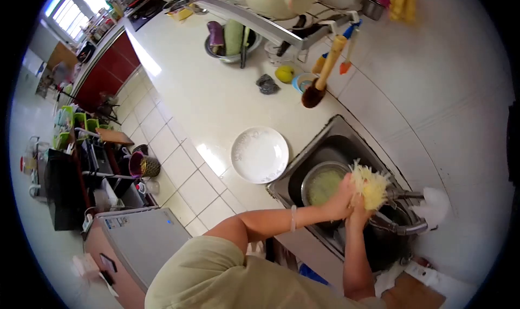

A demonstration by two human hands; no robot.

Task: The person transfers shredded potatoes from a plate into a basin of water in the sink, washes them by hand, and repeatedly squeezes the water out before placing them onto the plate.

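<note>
Both of my hands are closed together round a bunch of pale yellow shreds (pixel 372 185), which look like shredded potato. My left hand (pixel 340 198), with a bracelet on its wrist, grips the bunch from the left. Pressed against it from below is my right hand (pixel 357 216); some of its fingers are hidden. Shreds stick out past the fingers on the far side. The hands are above the steel sink (pixel 340 126), beside a metal basin (pixel 304 189) of cloudy, yellowish-green liquid. The faucet (pixel 403 229) is just right of the hands.
A white patterned plate (pixel 260 155) lies on the counter left of the sink. Farther back are a bowl of vegetables (pixel 221 57), a yellow-green fruit (pixel 284 73) and a dark scouring pad (pixel 266 84). A wooden-handled brush (pixel 325 71) hangs from the dish rack (pixel 281 34).
</note>
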